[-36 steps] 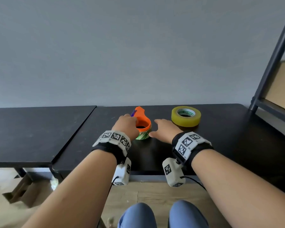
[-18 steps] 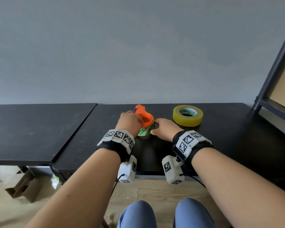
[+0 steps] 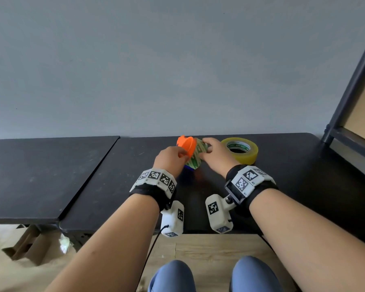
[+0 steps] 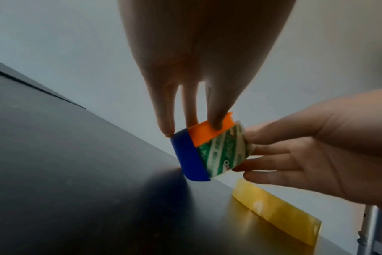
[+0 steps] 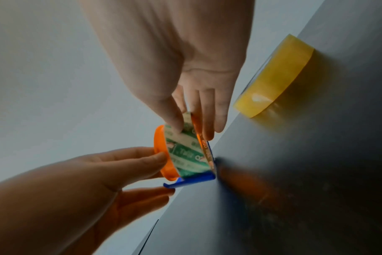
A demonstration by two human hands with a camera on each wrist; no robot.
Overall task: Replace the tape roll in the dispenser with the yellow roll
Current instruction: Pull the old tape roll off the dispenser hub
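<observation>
The tape dispenser (image 3: 187, 145), orange with a blue band (image 4: 189, 158), is tipped up on its edge on the black table (image 3: 293, 186). My left hand (image 3: 173, 158) grips it from the left, fingertips on the orange rim (image 4: 207, 134). A green-and-white printed tape roll (image 3: 198, 153) sits in the dispenser, and my right hand (image 3: 211, 150) pinches this roll (image 5: 185, 151) between thumb and fingers. The yellow roll (image 3: 243, 153) lies flat on the table just right of my right hand, untouched.
A second black table (image 3: 40, 175) adjoins on the left with a seam between the two. A dark metal shelf frame (image 3: 350, 87) rises at the right end. The grey wall runs close behind the tables. Folded cardboard (image 3: 27, 245) lies on the floor below left.
The dispenser went from lying flat to tipped up on its edge in my left hand. My right hand moved from beside it onto the green roll.
</observation>
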